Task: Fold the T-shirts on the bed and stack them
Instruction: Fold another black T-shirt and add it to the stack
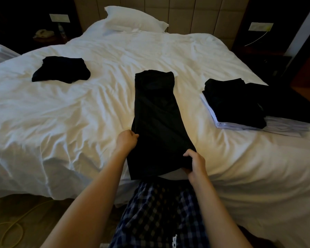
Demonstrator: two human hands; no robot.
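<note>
Both our hands hold the near hem of the black T-shirt (pixel 156 113), a long strip lying mid-frame on the bed (pixel 97 108). The left hand (pixel 126 140) and right hand (pixel 195 165) have fingers curled round its corners. A folded stack (pixel 234 104) sits at right, and a dark shirt (pixel 61 69) at upper left.

One wide-angle head-worn view looks forward and down from close above the left hand (pixel 126 140) and right hand (pixel 195 164), across the bed (pixel 79 108) beyond them toward the headboard (pixel 186 11).
</note>
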